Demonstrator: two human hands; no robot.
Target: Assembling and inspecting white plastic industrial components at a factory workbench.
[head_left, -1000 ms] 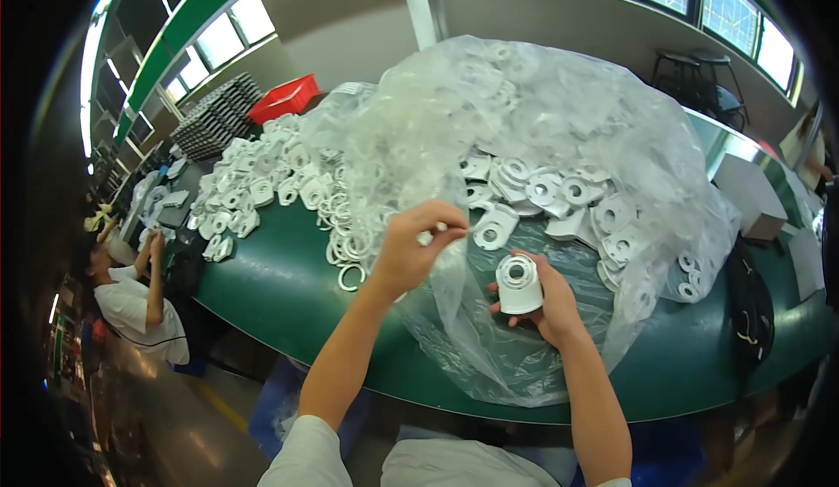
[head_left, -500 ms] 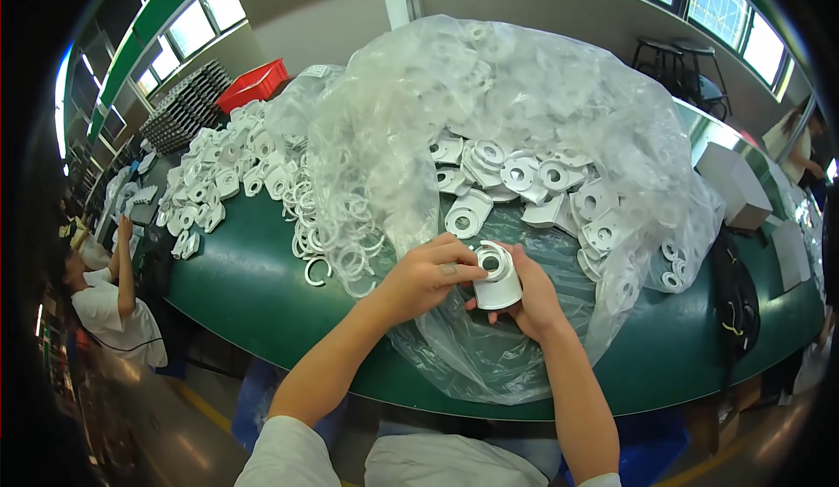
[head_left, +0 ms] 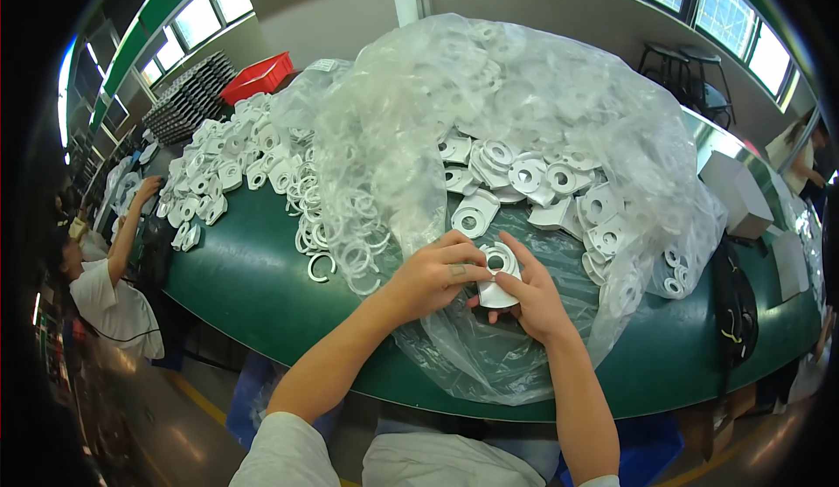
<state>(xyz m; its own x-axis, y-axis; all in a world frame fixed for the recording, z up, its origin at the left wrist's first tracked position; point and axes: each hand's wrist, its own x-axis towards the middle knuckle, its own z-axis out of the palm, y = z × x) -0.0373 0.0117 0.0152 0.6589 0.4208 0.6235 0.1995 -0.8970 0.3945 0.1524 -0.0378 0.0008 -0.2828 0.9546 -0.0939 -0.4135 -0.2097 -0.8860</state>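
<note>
Above the near part of the clear plastic sheet, both my hands meet at a white plastic part [head_left: 498,296] with a rounded body and a round hole. My right hand [head_left: 540,302] wraps round its right side and underside, thumb pressed on its front. A white C-shaped ring [head_left: 505,253] sits at the hole. My left hand [head_left: 434,279] is closed, its fingertips pinching at the ring's left edge; they partly cover ring and hole. Just beyond lie similar white parts [head_left: 476,213], spilling from a large clear plastic bag [head_left: 542,67].
Left of the bag, white C-shaped rings [head_left: 321,267] and a heap of white parts [head_left: 229,174] cover the green table [head_left: 253,268]. A red bin [head_left: 258,77] and stacked grey trays [head_left: 188,98] stand farther back. A white box [head_left: 734,194] and black bag [head_left: 734,295] are right; a co-worker [head_left: 114,290] sits left.
My right thumb has come over onto the front of the white part, near my left fingertips. The co-worker's arm at the left now reaches farther toward the heap.
</note>
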